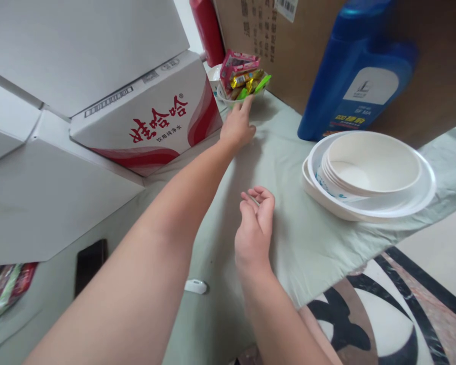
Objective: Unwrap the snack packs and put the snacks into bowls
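My left hand (238, 125) reaches far forward, its fingers stretched to the front rim of a small white bowl (221, 95) of wrapped snacks. The thumb sits apart, lower down. In the bowl lie a pink packet (237, 66), yellow-gold packets (247, 78) and something bright green (263, 83). Where exactly the fingertips touch I cannot tell. Closer to me, my right hand (255, 225) hovers over or rests on the pale green cloth (281, 157). Its fingers are loosely curled, with a gap to the thumb and no object visible in it.
A white and red water carton (155, 119) stands left of the bowl. On the right are a blue jug (349, 86), stacked white bowls (372, 162) and a large cardboard box (281, 50). A phone (91, 261) and a small white object (196, 286) lie near my arms.
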